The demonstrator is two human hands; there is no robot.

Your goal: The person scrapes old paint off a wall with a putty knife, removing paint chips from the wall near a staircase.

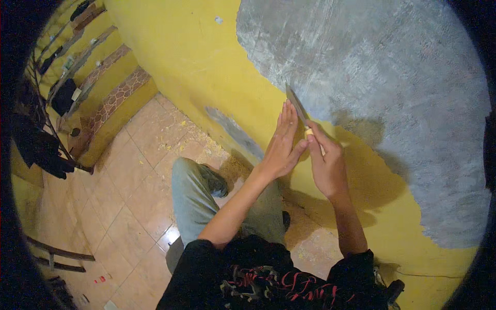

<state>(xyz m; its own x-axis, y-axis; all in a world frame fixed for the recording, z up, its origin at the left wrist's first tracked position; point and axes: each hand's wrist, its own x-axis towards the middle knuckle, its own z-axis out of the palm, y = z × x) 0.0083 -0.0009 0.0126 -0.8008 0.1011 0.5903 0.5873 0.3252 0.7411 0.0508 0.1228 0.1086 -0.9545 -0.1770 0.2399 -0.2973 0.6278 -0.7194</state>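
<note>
My right hand (329,164) is closed around the light-coloured handle of a flat metal blade tool (296,101), which looks like a knife or scraper. The blade points up along the ragged edge between yellow paint (201,50) and a large bare grey wall patch (372,66). My left hand (283,143) lies flat beside the blade, its fingers together and extended, the fingertips at the blade's side and the thumb near the handle. Whether those fingers press on the blade or the wall cannot be told. A smaller grey patch (234,130) shows lower on the wall, left of my left hand.
Yellow paint flakes (190,141) litter the tiled floor (112,193) along the wall's foot. Stairs with stone-pattern risers (120,91) rise at upper left, with dark cloth (42,143) by a thin rail. A dark curved frame (62,252) stands at lower left.
</note>
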